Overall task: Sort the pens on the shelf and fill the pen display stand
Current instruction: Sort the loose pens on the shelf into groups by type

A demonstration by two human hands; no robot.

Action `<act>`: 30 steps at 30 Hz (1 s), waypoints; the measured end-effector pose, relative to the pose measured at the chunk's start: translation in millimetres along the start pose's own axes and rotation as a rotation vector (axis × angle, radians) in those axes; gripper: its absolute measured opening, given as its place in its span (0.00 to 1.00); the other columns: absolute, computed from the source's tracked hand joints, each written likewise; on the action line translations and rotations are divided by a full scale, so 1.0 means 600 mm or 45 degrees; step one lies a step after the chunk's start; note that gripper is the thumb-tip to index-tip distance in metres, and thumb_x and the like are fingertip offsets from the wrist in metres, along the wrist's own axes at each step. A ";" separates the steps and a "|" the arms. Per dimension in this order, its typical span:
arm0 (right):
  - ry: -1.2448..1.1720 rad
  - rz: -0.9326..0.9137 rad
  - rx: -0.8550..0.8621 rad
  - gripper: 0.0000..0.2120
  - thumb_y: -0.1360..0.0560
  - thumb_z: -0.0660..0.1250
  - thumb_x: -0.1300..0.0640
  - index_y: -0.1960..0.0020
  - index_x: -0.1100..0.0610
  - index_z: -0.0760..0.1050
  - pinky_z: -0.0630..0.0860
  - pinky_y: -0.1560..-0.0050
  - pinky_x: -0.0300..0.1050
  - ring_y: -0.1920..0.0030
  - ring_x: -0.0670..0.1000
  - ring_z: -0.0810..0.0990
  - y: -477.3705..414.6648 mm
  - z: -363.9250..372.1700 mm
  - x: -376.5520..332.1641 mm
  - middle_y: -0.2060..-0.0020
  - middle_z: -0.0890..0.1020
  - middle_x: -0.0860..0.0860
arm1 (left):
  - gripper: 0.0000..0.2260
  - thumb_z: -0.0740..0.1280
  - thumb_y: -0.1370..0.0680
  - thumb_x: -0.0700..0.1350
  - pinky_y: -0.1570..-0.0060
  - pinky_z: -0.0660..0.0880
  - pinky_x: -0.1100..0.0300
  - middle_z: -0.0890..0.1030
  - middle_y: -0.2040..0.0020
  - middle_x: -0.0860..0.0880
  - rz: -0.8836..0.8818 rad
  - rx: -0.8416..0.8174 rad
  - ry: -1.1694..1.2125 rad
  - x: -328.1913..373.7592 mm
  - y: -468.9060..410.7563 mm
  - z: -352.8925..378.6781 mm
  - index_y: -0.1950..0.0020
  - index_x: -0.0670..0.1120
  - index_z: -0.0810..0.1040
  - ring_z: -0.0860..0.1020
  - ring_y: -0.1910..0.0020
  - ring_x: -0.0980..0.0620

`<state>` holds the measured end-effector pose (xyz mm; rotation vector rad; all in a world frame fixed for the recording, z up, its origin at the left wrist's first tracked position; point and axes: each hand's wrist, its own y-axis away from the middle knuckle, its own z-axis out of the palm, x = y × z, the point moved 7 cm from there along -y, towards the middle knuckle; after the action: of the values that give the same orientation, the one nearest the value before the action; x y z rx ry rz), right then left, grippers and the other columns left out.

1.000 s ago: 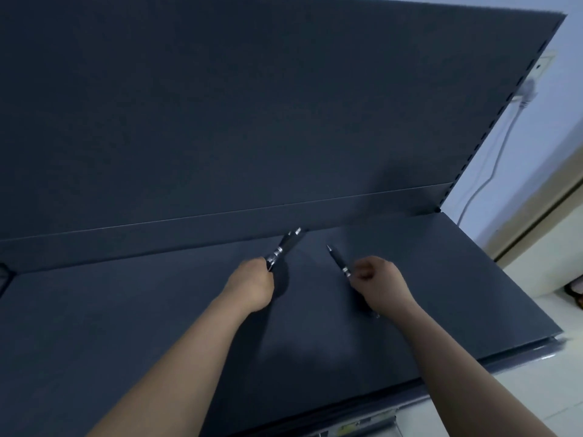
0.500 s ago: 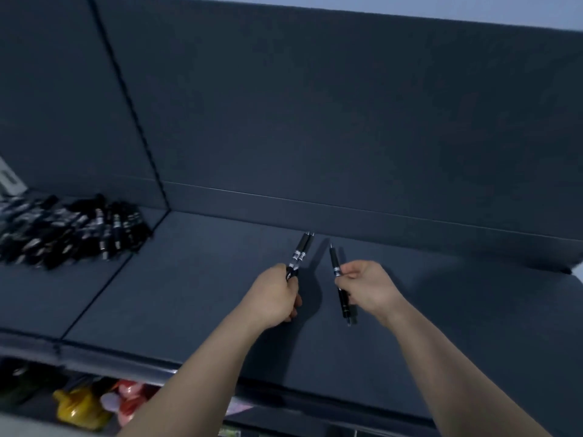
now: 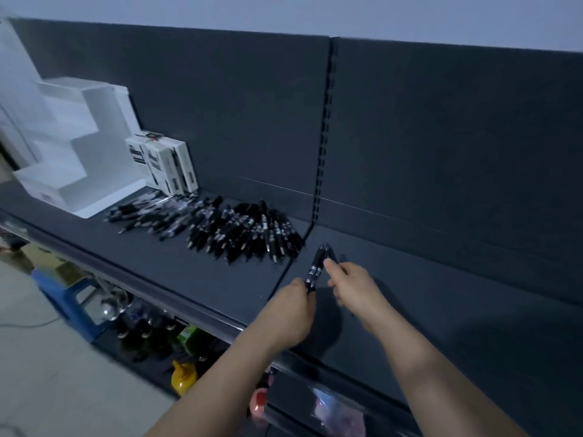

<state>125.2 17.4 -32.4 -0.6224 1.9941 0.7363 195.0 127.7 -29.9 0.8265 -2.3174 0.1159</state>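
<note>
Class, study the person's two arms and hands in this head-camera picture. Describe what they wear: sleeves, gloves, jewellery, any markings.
Both arms are bare: the left forearm and right forearm show no sleeve down to the picture's edge. The left hand and right hand wear no gloves. No watch, bracelet or marking shows at either wrist. Rings cannot be told.

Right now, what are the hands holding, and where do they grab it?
Left hand grips two black white-labelled pens by their lower ends; right hand pinches a third black pen, upper end showing.

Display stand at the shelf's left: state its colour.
The display stand is plain white; head view shows it best.
</note>
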 end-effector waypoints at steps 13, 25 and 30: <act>-0.047 0.015 -0.118 0.05 0.22 0.61 0.55 0.53 0.56 0.68 0.67 0.64 0.43 0.64 0.50 0.70 -0.086 0.217 -0.128 0.61 0.73 0.52 | 0.18 0.57 0.19 0.54 0.59 0.71 0.54 0.77 0.52 0.46 0.201 -0.128 -0.254 -0.144 -0.026 -0.137 0.35 0.44 0.63 0.77 0.54 0.46; 0.812 -0.177 0.038 0.07 0.19 0.53 0.61 0.43 0.59 0.65 0.69 0.62 0.46 0.59 0.53 0.73 -0.219 0.237 -0.203 0.53 0.75 0.55 | 0.18 0.56 0.20 0.57 0.40 0.69 0.52 0.73 0.40 0.46 -0.011 0.268 -0.584 -0.269 -0.144 -0.260 0.38 0.46 0.71 0.70 0.40 0.44; 0.928 -0.251 0.126 0.23 0.21 0.57 0.65 0.28 0.60 0.57 0.70 0.50 0.46 0.44 0.56 0.72 -0.256 0.266 -0.219 0.38 0.69 0.59 | 0.22 0.56 0.20 0.57 0.35 0.63 0.54 0.68 0.33 0.46 -0.052 0.229 -0.618 -0.306 -0.181 -0.266 0.31 0.45 0.66 0.65 0.34 0.44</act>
<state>381.8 40.6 -24.6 -1.1224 2.5494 0.2979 455.1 185.2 -34.2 1.0874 -2.7703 0.1173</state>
